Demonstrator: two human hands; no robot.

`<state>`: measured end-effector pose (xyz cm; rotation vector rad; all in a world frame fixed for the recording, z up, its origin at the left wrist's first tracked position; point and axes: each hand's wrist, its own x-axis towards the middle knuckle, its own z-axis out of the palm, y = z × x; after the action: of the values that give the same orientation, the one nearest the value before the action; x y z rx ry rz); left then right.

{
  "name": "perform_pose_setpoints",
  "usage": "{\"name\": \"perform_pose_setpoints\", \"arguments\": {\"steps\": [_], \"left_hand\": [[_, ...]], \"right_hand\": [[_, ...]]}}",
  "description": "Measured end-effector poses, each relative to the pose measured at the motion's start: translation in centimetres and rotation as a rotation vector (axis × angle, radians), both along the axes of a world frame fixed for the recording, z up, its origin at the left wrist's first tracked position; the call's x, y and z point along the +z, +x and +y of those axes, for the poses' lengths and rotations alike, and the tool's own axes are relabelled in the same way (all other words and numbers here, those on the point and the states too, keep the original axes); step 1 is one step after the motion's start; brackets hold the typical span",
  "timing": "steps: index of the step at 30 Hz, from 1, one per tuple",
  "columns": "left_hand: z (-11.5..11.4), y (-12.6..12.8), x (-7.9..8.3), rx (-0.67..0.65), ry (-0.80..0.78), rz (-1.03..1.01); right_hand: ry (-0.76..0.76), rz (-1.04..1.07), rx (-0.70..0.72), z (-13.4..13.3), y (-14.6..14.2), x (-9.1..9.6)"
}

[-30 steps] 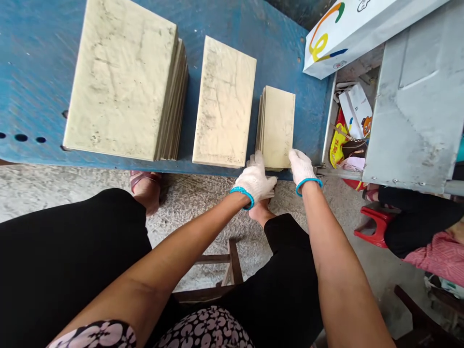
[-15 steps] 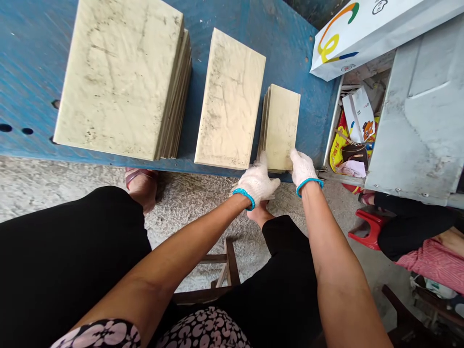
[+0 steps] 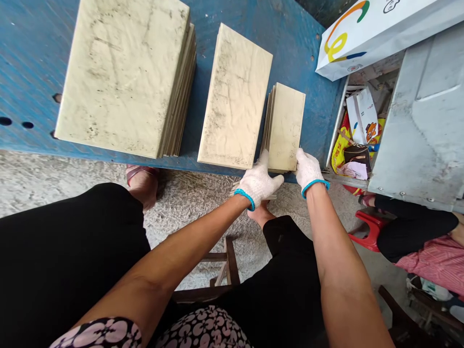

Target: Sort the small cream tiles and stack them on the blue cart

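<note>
Both my hands wear white knit gloves with blue cuffs. My left hand (image 3: 258, 181) wraps round the near left corner of a small stack of pale beige tiles (image 3: 286, 126) at the front edge of the blue table (image 3: 29, 63). My right hand (image 3: 308, 169) grips the same stack's near right corner, fingers curled on its edge. The stack's near end overhangs the table edge slightly. A thin dark strip shows under my left hand; I cannot make out what it is.
A single larger tile (image 3: 235, 99) lies left of the small stack, and a tall stack of big tiles (image 3: 125, 72) stands further left. A white printed bag (image 3: 377, 29), a grey metal housing (image 3: 424, 121) and a cluttered tray (image 3: 355, 140) sit right. Another person's legs (image 3: 416, 227) and red stool (image 3: 366, 227) lie lower right.
Both hands have stayed on the small stack's near corners. The view has shifted a little, so table and tiles sit slightly further right in the picture.
</note>
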<state>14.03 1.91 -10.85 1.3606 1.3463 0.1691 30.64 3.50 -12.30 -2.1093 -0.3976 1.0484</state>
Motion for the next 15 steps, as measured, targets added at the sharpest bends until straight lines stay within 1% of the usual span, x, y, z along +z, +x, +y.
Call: {"name": "perform_pose_setpoints", "arguments": {"steps": [4,7,11,15], "left_hand": [[-0.3,0.2,-0.2,0.049,-0.007,-0.031],[-0.6,0.5,0.0,0.090,0.000,-0.071],[-0.8,0.8,1.1,0.121,-0.018,-0.094],[-0.8,1.0,2.4,0.147,-0.055,-0.133]], "right_hand": [[-0.008,-0.017,0.001,0.1,0.1,0.6],[-0.026,-0.057,0.006,0.3,0.2,1.2],[-0.041,-0.105,0.007,0.6,0.4,1.6],[-0.079,-0.140,0.030,0.9,1.2,1.2]]}}
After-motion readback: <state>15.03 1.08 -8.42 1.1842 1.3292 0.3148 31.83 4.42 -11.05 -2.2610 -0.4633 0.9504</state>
